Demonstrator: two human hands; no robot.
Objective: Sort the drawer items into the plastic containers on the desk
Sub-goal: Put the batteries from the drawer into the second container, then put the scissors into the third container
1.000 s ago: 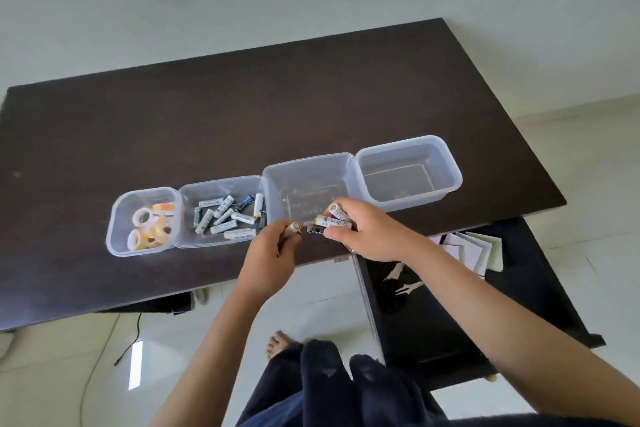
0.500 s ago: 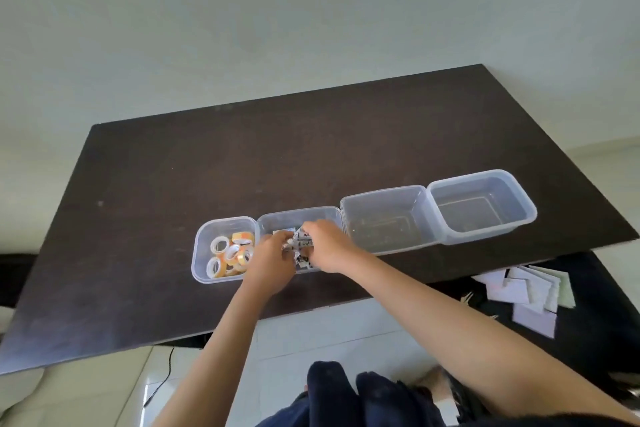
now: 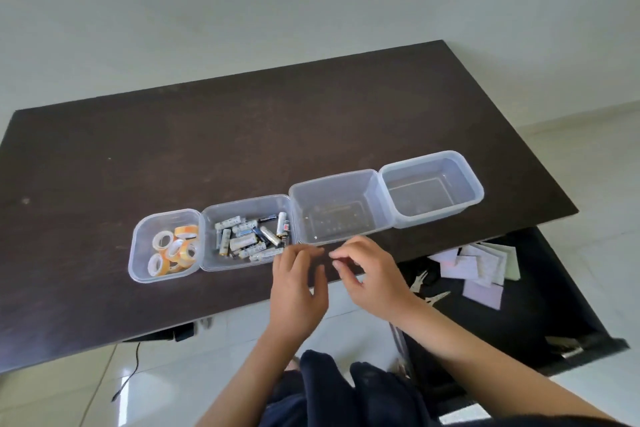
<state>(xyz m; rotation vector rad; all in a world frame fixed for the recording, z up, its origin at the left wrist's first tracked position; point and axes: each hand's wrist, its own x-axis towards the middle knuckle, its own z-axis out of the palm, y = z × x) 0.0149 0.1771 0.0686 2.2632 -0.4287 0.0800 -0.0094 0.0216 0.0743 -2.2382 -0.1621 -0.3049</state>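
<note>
From the head view, both the left hand (image 3: 298,282) and right hand (image 3: 372,276) hover empty, fingers loose, at the desk's (image 3: 242,135) front edge; paper slips (image 3: 483,265) in the drawer (image 3: 561,315) look light and floppy, best pinched by an edge

Home room, dark wooden desk (image 3: 242,135), plain wall (image 3: 277,3), tiled floor (image 3: 588,163)

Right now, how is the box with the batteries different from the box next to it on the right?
The battery box holds a heap of batteries; the middle box holds nothing that shows. The battery box is shallow, while the middle box is deeper with taller walls. Both are clear plastic, stand upright in one row on the dark desk, and touch.
</note>
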